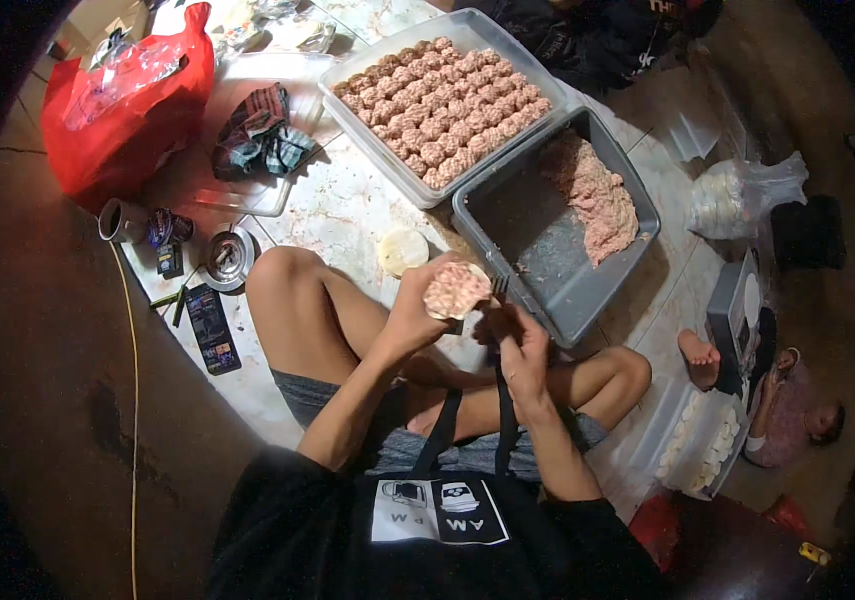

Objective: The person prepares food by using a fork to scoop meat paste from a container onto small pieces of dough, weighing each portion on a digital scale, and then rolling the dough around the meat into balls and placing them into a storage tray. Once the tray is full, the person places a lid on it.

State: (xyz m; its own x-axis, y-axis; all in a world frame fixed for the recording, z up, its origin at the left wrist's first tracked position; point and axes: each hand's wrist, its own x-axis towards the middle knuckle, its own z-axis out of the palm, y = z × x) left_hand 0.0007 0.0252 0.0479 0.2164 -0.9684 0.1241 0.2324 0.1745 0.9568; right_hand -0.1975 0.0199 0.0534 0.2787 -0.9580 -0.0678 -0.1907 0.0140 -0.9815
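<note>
Cupped in my left hand is a round dough wrapper with pinkish minced meat spread over it. My right hand grips a fork, its tines up beside the wrapper's right edge. A pale stack of round wrappers lies on the tiled surface just beyond my left hand. Beyond my right hand, a grey tub holds a mound of minced meat against its far right side. Behind it, a clear plastic box is filled with rows of meat-filled dumplings.
Left are a red bag, a crumpled cloth on a clear lid, a mug, an ashtray and a phone. Bagged round wrappers lie right. Another person sits by a box of white pieces.
</note>
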